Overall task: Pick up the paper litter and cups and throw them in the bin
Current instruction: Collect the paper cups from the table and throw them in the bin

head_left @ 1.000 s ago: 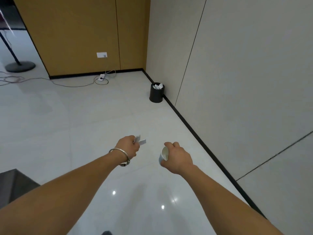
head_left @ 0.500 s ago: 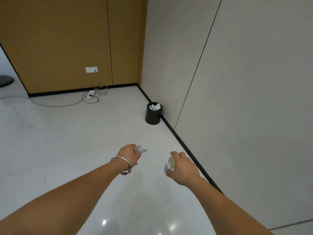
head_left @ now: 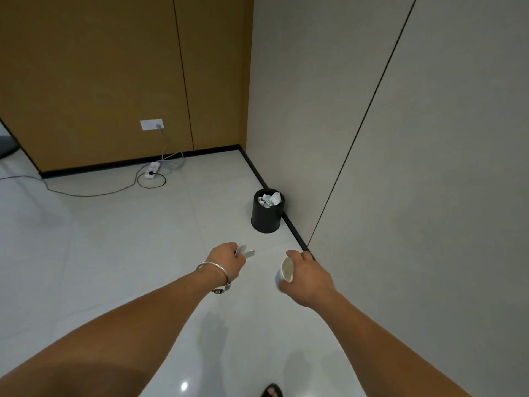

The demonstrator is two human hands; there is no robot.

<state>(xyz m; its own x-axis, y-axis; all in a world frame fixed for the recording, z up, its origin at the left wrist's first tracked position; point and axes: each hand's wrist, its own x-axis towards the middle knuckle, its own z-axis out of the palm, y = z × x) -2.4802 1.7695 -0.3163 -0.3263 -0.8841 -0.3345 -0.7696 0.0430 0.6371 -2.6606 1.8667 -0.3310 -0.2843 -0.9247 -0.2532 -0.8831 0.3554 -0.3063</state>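
Your left hand (head_left: 227, 262) grips paper scraps (head_left: 246, 252) | your right hand (head_left: 307, 277) holds a paper cup (head_left: 284, 273) | the bin (head_left: 266, 211) stands ahead, by the wall.

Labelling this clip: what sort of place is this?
Probably an office-type room: glossy tiled floor, wood-panelled wall with a socket, and a small black bin beside the grey wall.
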